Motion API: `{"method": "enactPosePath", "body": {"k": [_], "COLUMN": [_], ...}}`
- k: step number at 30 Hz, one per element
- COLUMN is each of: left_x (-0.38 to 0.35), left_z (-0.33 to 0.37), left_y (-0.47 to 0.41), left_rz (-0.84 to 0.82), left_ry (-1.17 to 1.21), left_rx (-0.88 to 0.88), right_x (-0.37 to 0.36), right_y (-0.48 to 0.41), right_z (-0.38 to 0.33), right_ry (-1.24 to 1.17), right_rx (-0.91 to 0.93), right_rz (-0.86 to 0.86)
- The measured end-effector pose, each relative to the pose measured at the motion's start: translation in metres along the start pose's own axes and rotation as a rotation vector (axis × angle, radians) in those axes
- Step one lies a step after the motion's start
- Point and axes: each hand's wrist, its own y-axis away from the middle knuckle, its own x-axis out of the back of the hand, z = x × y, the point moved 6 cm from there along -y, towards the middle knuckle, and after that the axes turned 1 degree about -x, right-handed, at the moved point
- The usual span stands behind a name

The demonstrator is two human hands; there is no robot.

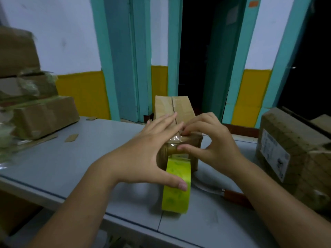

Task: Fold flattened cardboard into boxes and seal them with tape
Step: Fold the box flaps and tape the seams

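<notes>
**Tape start is being fixed on the near end of the box**

I stand beside the grey table (71, 167) and look at the person's hands. A small folded box (180, 108) lies in the middle of the table, its long side pointing away from the person. The top flaps are closed and the seam between them runs along the top.

The left hand (146, 151) lies flat on the top of the box with the fingers straight and spread, and it presses the flaps down. Its thumb reaches down and touches the yellow-green roll of tape (176, 185), which stands on its edge just against the near face of the box. The right hand (215, 140) has its fingers curled on the top by the seam and its thumb on the near face, so it pinches the near upper edge of the box. Under these fingers I see a shiny clear strip (174, 139) that goes from the roll up over this edge.

I judge that the folding of this box is finished and the sealing is only at its beginning. Most of the seam looks bare of new tape. The next move probably calls for a firm hold on the stuck end while the roll is pulled along the seam to the far end, straight over the gap. Then the strip must be cut.

A knife (234, 196) with a reddish handle lies on the table near the right forearm. A stack of boxes (35, 113) is at the left, and a box with a white label (286, 149) at the right.
</notes>
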Motion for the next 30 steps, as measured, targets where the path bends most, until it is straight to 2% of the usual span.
{"method": "enactPosePath", "body": {"k": [5,15,19,22,27,30], "left_x": [-0.002,-0.006,-0.005,-0.007,-0.007,-0.006], "left_z": [0.001,0.0,0.001,0.003,0.0,-0.002], "left_y": [0.001,-0.002,-0.002,-0.002,-0.004,-0.005], "left_rz": [0.023,0.01,0.018,0.025,0.029,0.046], "left_ry": [0.04,0.086,0.102,0.11,0.105,0.11], "left_rx": [-0.008,-0.016,-0.025,-0.049,-0.045,-0.036], "right_x": [-0.008,-0.01,-0.011,-0.011,-0.015,-0.016], "right_y": [0.0,0.001,0.001,0.003,0.003,0.004], "right_z": [-0.002,-0.005,-0.009,-0.004,-0.002,-0.002], "right_ry": [-0.139,-0.142,-0.078,-0.088,-0.159,-0.192], "right_rx": [-0.135,-0.111,-0.063,-0.085,-0.158,-0.184], "right_rz": [-0.003,0.168,0.132,0.116,0.192,0.159]}}
